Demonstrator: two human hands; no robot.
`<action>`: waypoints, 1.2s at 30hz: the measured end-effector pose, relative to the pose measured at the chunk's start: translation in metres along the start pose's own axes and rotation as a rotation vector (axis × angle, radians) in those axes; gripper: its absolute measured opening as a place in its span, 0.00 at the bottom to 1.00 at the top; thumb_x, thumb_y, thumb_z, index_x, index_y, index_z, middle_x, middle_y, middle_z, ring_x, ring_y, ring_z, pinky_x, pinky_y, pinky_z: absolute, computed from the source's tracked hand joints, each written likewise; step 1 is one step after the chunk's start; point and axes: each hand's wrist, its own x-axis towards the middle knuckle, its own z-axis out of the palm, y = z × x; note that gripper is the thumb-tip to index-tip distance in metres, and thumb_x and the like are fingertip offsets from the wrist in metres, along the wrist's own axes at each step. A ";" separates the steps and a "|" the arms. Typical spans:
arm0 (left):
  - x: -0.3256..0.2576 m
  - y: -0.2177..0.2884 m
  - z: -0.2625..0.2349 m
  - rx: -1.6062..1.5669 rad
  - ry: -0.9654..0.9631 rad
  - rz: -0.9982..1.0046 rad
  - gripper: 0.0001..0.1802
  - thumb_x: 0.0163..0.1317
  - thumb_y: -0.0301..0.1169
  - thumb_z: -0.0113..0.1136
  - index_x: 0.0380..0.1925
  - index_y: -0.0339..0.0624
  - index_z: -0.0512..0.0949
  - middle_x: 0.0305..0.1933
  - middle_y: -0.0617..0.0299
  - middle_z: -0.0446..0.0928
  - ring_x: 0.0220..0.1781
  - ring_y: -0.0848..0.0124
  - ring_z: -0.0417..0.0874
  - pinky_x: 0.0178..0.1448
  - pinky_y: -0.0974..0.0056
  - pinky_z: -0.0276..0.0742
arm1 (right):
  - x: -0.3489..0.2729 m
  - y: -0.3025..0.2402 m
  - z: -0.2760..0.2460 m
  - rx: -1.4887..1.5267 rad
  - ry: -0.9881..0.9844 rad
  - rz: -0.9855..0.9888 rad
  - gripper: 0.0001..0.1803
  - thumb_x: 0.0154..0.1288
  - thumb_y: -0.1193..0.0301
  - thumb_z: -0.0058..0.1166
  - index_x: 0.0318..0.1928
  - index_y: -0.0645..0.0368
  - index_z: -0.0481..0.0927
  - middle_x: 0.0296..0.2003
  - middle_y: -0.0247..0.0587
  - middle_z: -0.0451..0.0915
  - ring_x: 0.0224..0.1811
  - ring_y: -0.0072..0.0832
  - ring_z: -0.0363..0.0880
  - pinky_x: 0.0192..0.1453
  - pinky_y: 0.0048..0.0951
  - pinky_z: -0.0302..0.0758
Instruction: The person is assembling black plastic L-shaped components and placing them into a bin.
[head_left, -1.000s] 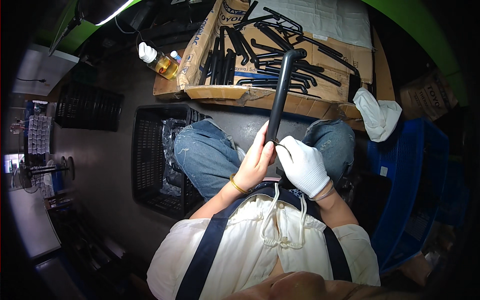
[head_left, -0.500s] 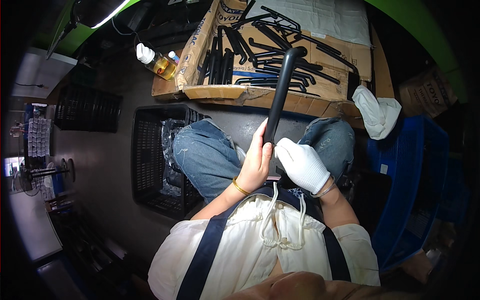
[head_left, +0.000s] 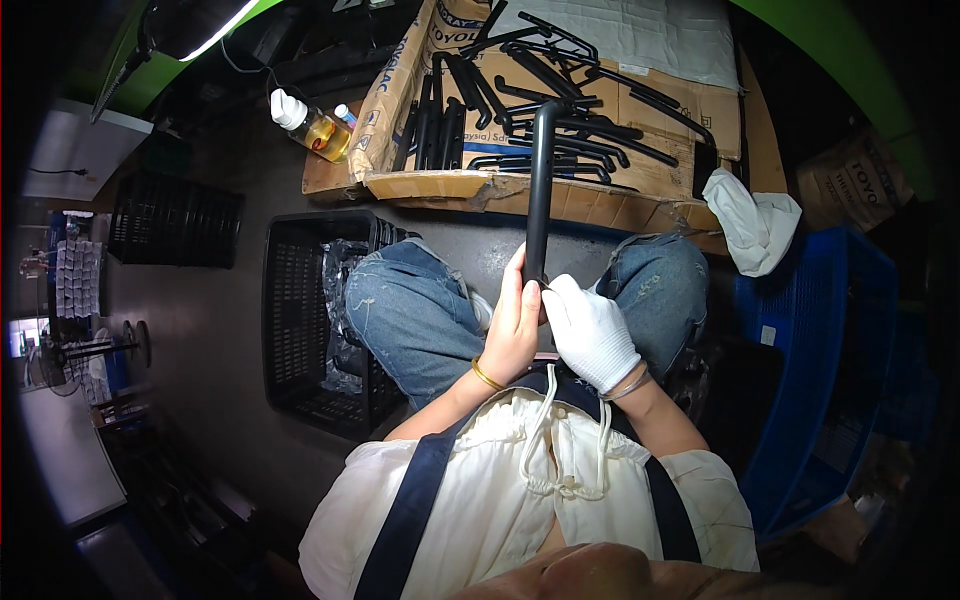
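Seen from above, seated with knees in torn blue jeans apart: a long black rubber hose [head_left: 539, 190] held upright between both hands, its bent upper end rising in front of the cardboard box [head_left: 440, 185] ahead. Left hand [head_left: 516, 325], bare and with a gold bangle at the wrist, wrapped along the lower part of the hose, grip clenched on it. Right hand [head_left: 590, 332], in a white glove, closed around the hose's lowest stretch just beside the left, grip likewise grasping the hose. In the open box, a heap of similar black bent hoses [head_left: 560, 95] lying crosswise on flattened cardboard, with a sheet of white cloth [head_left: 640, 35] at the far side. Left of the box, a plastic bottle of yellow liquid [head_left: 312, 125] with a white cap. On the floor beside the left knee, a black plastic crate [head_left: 300, 300] holding clear plastic wrapping. To the right, a crumpled white glove or rag [head_left: 755, 225] on the box's corner, touching the rim of a blue plastic crate [head_left: 830, 380]. Further black crates stacked at far left.
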 end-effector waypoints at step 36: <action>-0.009 -0.018 -0.051 -0.591 -0.689 -0.553 0.24 0.75 0.50 0.44 0.53 0.39 0.71 0.23 0.67 0.68 0.23 0.77 0.70 0.27 0.74 0.67 | 0.041 0.043 -0.036 0.716 0.337 0.210 0.06 0.67 0.72 0.59 0.39 0.61 0.79 0.34 0.33 0.80 0.36 0.15 0.76 0.41 0.20 0.74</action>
